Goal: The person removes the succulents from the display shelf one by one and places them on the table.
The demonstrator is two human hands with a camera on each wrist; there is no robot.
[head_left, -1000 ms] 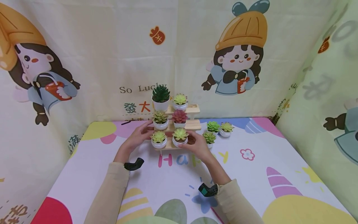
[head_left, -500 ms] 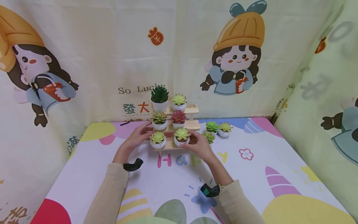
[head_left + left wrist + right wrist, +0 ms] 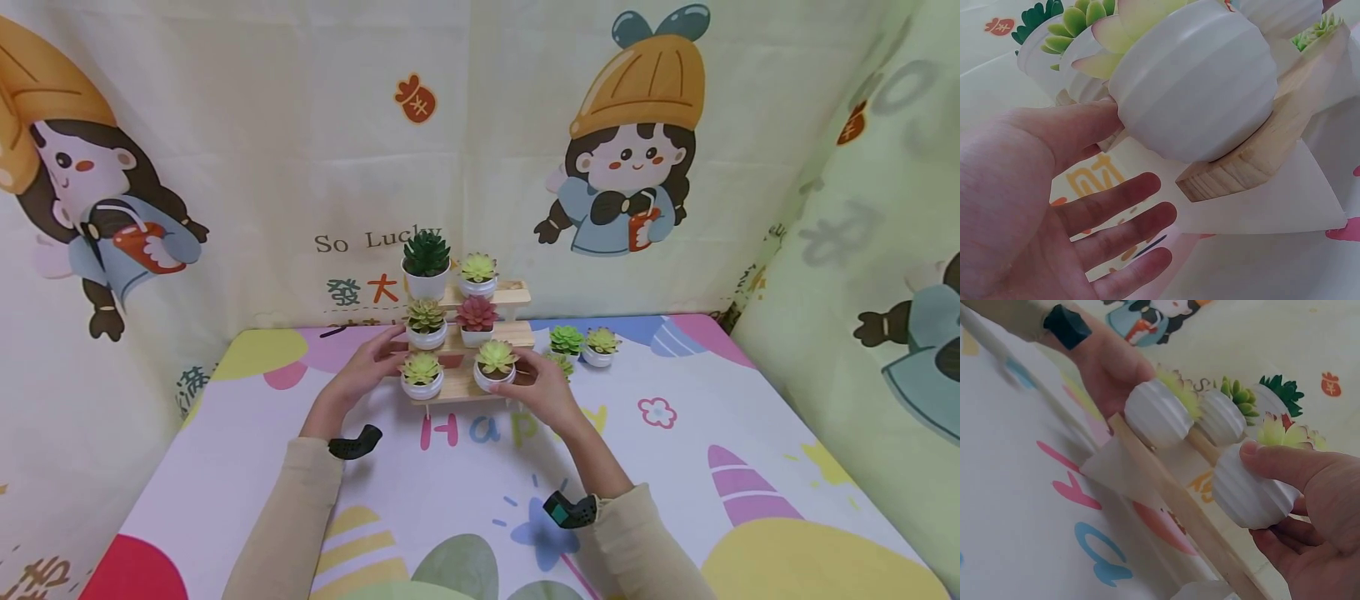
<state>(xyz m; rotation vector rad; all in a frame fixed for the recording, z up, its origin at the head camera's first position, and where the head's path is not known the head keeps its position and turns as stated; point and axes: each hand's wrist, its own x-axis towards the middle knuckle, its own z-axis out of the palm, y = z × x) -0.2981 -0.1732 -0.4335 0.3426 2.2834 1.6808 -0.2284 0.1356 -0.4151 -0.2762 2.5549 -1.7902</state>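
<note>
A three-tier wooden stand (image 3: 450, 397) holds small artificial succulents in white pots. My right hand (image 3: 549, 390) pinches a yellow-green potted succulent (image 3: 496, 358) at the lowest tier; in the right wrist view, thumb and fingers are around its ribbed pot (image 3: 1250, 487). On that tier's left end sits another yellow-green succulent (image 3: 422, 369). My left hand (image 3: 358, 379) is beside it, with the thumb at the pot (image 3: 1197, 81) and the other fingers extended in the left wrist view. Behind stand an olive-green succulent (image 3: 426, 317), a red one (image 3: 477, 314), a dark green one (image 3: 427, 254) and a pale green one (image 3: 478, 268).
Right of the stand, a bright green succulent (image 3: 566, 341) and a yellowish one (image 3: 602, 340) stand on the patterned tablecloth (image 3: 660, 467). Another green one (image 3: 559, 364) is partly hidden by my right hand. A printed curtain (image 3: 300, 125) hangs behind the table.
My right hand has moved the pinched succulent rightward along the lowest tier, widening the gap to the left one. The left hand stays at its pot. The head view has shifted slightly.
</note>
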